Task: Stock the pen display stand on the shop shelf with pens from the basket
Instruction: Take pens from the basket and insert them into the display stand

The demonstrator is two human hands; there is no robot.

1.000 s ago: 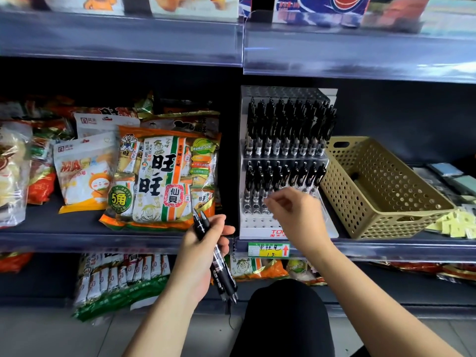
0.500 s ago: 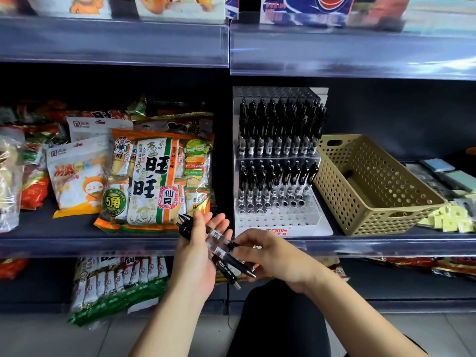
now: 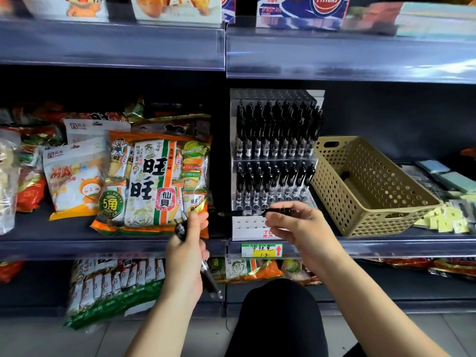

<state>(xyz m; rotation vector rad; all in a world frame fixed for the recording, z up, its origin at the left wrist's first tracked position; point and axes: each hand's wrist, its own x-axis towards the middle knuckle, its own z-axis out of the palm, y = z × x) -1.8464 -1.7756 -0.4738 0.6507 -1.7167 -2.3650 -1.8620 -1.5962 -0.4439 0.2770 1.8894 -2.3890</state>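
Pinching one pen [image 3: 239, 213] level between thumb and fingertips, the right hand [image 3: 296, 228] held it just in front of the stand [image 3: 251, 224], above its empty front holes, probably so it could be tipped upright for insertion. The left hand [image 3: 186, 253] was wrapped round the spare pens [image 3: 210, 276], kept close as supply. The basket [image 3: 360, 215] sat just right of the stand.

Snack bags [image 3: 152, 181], price tag [image 3: 261, 250], sticky notes [image 3: 445, 220], boxes overhead [image 3: 301, 10]

a shop: stocked shelves [image 3: 113, 247] of snack bags [image 3: 157, 181], handwritten price tag [image 3: 262, 250] on the edge
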